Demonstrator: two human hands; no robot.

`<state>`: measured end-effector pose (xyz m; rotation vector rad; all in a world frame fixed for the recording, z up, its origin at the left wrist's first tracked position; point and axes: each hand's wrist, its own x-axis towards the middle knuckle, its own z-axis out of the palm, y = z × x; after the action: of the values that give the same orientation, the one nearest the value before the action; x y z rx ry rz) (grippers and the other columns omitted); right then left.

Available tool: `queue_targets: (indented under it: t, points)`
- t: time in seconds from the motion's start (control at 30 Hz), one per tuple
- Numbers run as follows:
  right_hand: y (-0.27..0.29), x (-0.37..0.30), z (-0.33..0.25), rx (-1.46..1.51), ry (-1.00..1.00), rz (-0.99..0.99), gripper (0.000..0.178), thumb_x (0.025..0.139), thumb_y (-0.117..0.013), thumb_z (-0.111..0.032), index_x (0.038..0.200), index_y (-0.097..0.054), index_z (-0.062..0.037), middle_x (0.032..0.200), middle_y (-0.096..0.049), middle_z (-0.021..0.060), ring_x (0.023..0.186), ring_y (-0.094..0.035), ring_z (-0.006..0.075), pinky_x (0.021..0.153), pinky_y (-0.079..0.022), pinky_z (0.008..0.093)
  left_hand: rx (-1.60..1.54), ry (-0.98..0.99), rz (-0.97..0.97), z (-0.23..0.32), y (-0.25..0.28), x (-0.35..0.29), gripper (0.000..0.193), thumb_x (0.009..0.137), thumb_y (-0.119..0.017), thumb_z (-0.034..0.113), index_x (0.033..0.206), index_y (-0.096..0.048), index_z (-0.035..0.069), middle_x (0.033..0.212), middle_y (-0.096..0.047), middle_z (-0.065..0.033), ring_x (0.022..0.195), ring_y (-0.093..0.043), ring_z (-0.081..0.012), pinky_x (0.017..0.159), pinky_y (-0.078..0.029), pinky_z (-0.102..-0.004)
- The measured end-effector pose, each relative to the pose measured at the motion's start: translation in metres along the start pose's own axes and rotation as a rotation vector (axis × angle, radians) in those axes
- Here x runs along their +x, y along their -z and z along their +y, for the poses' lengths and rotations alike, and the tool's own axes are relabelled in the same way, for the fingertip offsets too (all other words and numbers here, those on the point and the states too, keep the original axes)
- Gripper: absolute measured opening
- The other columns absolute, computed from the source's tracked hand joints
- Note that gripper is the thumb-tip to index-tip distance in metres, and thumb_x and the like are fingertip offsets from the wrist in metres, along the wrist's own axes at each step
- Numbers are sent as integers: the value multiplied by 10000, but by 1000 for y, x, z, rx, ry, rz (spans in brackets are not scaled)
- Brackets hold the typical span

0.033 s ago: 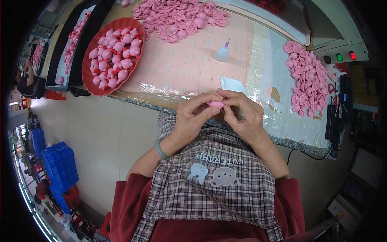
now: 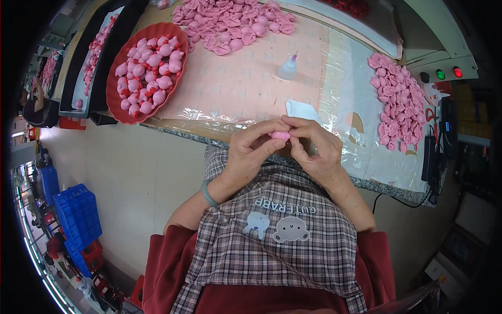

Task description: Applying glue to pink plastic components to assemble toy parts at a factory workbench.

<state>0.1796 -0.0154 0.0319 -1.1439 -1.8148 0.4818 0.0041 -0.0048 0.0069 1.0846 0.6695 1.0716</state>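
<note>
Just in front of the table's near edge, both hands meet at a small rounded pink piece (image 2: 280, 136). My left hand (image 2: 251, 144) pinches it between thumb and fingers. From the other side, the fingertips of my right hand (image 2: 318, 149) are closed at its right end, partly covering it. The piece looks smooth, like the pink balls in the bowl; its underside is hidden by the fingers. Right behind my fingers lies a folded white cloth (image 2: 301, 110). Farther back stands a small squeeze bottle (image 2: 287, 68) with a thin needle tip, upright on the table.
At the left, a red fluted bowl (image 2: 111, 99) holds pink balls with red parts, beside a black tray (image 2: 99, 102). Crumpled pink pieces lie heaped at the back (image 2: 225, 26) and the right (image 2: 397, 104). A machine with lit buttons (image 2: 441, 75) and cables flanks the right side.
</note>
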Motion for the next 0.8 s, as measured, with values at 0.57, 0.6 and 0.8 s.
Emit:
queue_targets:
  t: [0.57, 0.6, 0.8]
  points:
    - [-3, -3, 4, -64, 94, 46, 117, 777, -706, 11, 867, -631, 2, 973, -722, 154, 782, -713, 233, 646, -569, 287, 62, 33, 10, 0, 0, -2, 265, 888, -666, 29, 1150, -654, -12, 1068, -673, -69, 957, -618, -120, 840, -523, -257]
    - [-3, -4, 5, -63, 93, 49, 119, 776, -706, 12, 869, -632, 2, 973, -722, 154, 780, -713, 233, 646, -569, 286, 66, 28, 13, -1, 0, -2, 265, 888, -666, 30, 1150, -654, -12, 1067, -673, -70, 955, -618, -121, 839, -523, -258]
    - [-3, -4, 4, -66, 78, 42, 121, 772, -704, 19, 866, -631, 0, 971, -723, 151, 771, -712, 228, 645, -568, 283, 62, 30, 11, -1, 0, -2, 266, 887, -667, 25, 1150, -652, -16, 1060, -675, -67, 947, -618, -116, 835, -524, -255]
